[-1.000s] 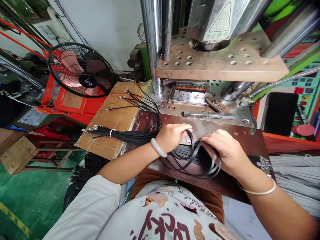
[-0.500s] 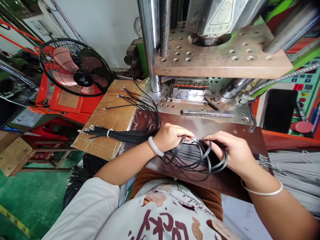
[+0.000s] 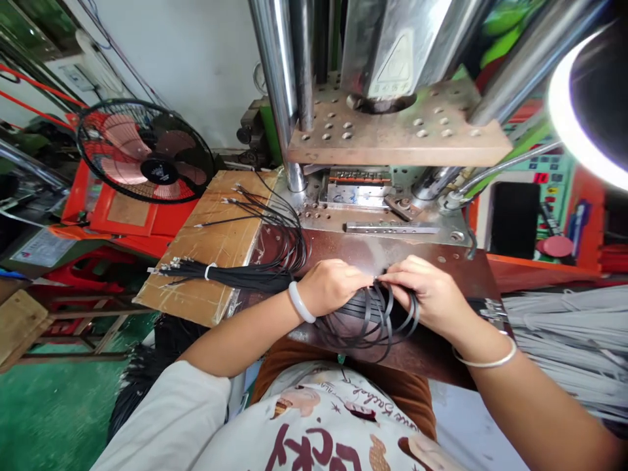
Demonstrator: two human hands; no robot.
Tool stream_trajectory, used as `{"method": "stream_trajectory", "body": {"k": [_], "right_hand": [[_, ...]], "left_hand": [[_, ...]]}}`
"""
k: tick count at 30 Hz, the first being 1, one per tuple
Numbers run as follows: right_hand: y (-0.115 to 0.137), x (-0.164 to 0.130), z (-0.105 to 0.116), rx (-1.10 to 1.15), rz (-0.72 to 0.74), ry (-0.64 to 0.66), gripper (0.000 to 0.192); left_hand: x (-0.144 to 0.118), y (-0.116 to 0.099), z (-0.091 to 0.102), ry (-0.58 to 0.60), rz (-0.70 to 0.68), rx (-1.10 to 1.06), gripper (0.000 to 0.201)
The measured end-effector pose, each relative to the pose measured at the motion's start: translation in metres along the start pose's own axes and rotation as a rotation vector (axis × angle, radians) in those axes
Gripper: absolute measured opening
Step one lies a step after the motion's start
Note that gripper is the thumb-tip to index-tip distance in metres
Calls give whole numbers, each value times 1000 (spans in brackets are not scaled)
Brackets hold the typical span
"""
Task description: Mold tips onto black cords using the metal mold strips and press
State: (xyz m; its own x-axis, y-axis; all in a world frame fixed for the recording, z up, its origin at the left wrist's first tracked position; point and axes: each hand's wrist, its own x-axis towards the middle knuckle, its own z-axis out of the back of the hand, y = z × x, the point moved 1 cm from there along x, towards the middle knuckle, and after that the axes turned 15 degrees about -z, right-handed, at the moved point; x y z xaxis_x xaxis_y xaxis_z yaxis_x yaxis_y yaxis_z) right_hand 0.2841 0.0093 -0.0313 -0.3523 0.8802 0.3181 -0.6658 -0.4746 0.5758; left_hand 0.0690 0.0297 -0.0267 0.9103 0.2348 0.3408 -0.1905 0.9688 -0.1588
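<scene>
Looped black cables (image 3: 387, 327) hang below my hands, in front of the press. My left hand (image 3: 330, 286) is closed in a pinch at the near side of the table, its fingertips on the end of a cable. Opposite it, my right hand (image 3: 426, 288) pinches a black cable too, thumb and forefinger close to a small metallic cable end. The two sets of fingertips nearly meet, and they hide most of what lies between them. Flat under the loops lies a row of black cables (image 3: 360, 307), partly covered by my left hand.
A tied black cable bundle (image 3: 245, 276) lies across the cardboard (image 3: 196, 242) at left. Behind my hands stand the press plate (image 3: 392, 154), a metal mould (image 3: 358, 190) and a metal bar (image 3: 392, 228). A fan (image 3: 159, 170), phone (image 3: 514, 219) and grey cables (image 3: 554, 333) flank the table.
My hands have come closer together, so their fingertips almost touch. The view has shifted, and a bright ring light now shows at the upper right.
</scene>
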Motion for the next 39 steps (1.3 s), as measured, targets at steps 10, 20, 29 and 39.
{"method": "stream_trajectory", "body": {"k": [10,20,29,39], "right_hand": [[1,1,5,74,-126,-255,23],[-8,-15,20,276,-324,-314,8],[3,-14,21,39,-132,-145,15],[12,-18,10,-91,40,-65,26]], "left_hand": [[4,20,29,359,303,311,26],[5,32,13,439,67,143,24],[-4,31,7,188,-19,79,27],[-12,27,13,-411,78,106,24]]}}
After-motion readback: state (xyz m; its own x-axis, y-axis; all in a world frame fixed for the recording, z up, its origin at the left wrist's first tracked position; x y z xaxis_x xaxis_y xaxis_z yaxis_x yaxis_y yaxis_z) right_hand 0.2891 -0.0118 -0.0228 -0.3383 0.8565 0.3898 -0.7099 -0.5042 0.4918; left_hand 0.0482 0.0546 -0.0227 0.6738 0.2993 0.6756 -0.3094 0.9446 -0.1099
